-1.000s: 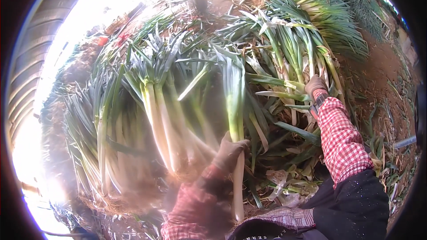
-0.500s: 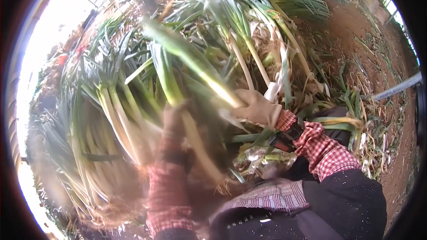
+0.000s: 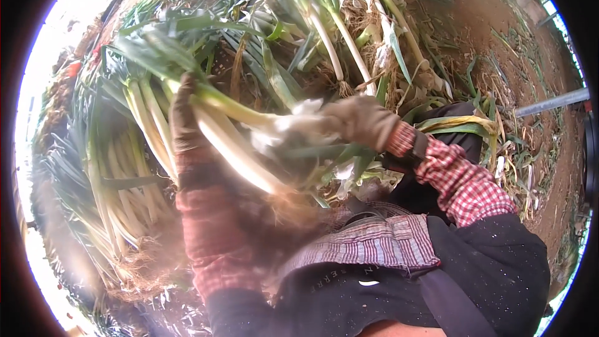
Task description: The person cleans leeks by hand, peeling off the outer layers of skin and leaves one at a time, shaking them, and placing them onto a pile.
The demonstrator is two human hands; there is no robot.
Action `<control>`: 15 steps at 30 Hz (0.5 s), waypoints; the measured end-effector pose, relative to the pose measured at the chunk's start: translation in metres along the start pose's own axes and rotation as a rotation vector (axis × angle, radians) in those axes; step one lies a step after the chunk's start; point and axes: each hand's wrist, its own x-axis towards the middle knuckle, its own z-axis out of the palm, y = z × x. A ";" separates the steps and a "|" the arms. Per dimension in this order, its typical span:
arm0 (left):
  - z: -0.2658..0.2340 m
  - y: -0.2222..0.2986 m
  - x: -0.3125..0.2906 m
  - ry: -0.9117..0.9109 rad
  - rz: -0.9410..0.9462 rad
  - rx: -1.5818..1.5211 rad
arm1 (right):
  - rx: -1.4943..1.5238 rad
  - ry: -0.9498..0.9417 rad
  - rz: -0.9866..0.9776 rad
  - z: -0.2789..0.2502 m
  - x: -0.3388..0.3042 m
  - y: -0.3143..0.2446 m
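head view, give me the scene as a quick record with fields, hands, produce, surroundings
left hand: gloved, closed around leeks, roots toward the wearer
right hand: gloved, at the blurred pale end of a stalk; grip unclear
left hand position: left of the right hand
left side: leek pile, rooted ends toward the wearer
beyond the right hand: loose leeks
far right: metal bar over brown soil
clothing: checked sleeves, dark top
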 end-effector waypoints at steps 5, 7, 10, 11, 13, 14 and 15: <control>-0.057 0.045 0.001 0.067 0.255 -0.190 | -0.240 -0.378 0.391 0.016 -0.082 0.037; -0.074 0.055 0.001 0.031 0.285 -0.239 | -0.295 -0.826 0.664 -0.005 -0.071 0.058; -0.084 0.057 -0.008 0.033 0.384 -0.229 | -0.014 -0.212 0.603 -0.029 -0.051 0.051; -0.082 0.056 -0.010 0.025 0.406 -0.239 | 0.205 0.057 0.455 -0.036 -0.033 0.034; -0.085 0.049 -0.008 0.005 0.404 -0.254 | 0.261 0.031 0.122 -0.051 0.007 -0.002; -0.098 0.050 -0.006 0.004 0.394 -0.308 | 0.347 -0.082 0.046 -0.043 0.028 -0.017; -0.109 0.052 -0.003 0.003 0.394 -0.369 | 0.422 -0.193 -0.037 -0.040 0.039 -0.024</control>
